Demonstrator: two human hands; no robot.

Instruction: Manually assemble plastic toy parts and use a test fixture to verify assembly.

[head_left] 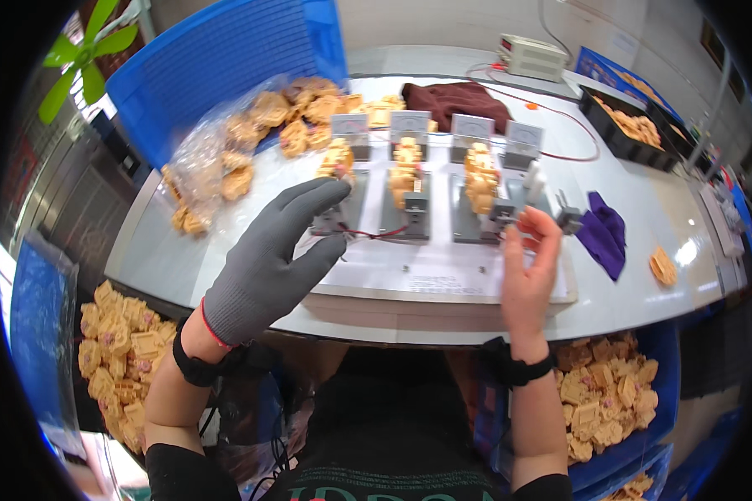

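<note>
Three parts (407, 167) sit at 12 o'clock, four meters (409, 124) behind; brown cloth (455, 102) at 1, purple cloth (602, 234) at 3. Left hand (271, 259), half-open, partly blocks leftmost part; right hand (530, 271) curls near third; can't tell if either holds anything.

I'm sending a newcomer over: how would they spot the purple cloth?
On the white table, find the row of grey fixtures. The purple cloth lies to their right. Its colour separates it from the brown cloth behind them.
</note>
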